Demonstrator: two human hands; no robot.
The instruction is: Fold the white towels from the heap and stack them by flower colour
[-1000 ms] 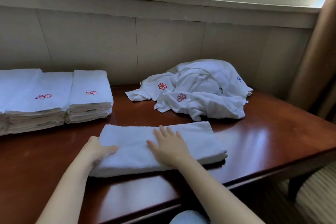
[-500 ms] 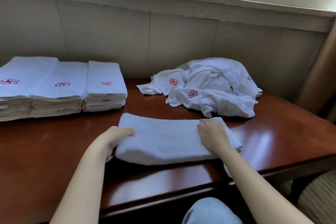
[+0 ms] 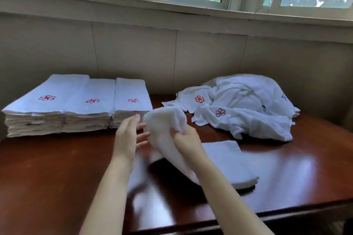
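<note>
A half-folded white towel (image 3: 225, 160) lies in front of me on the brown table (image 3: 47, 168). My right hand (image 3: 184, 136) grips its left end and holds it lifted above the table. My left hand (image 3: 129, 135) hovers beside the raised end with fingers spread, holding nothing. The heap of unfolded white towels (image 3: 244, 105) sits at the back right, showing red flowers and a bit of blue. Three stacks of folded towels (image 3: 76, 108) with red flowers stand side by side at the back left.
A panelled wall and a window sill run behind the table. The table's front edge is close to my body, and its right end lies near the heap. A curtain hangs at the far right.
My right hand slid from the towel's middle to its right end, then picked up an end and raised it toward the left. My left hand let go of the towel's left end and lifted.
</note>
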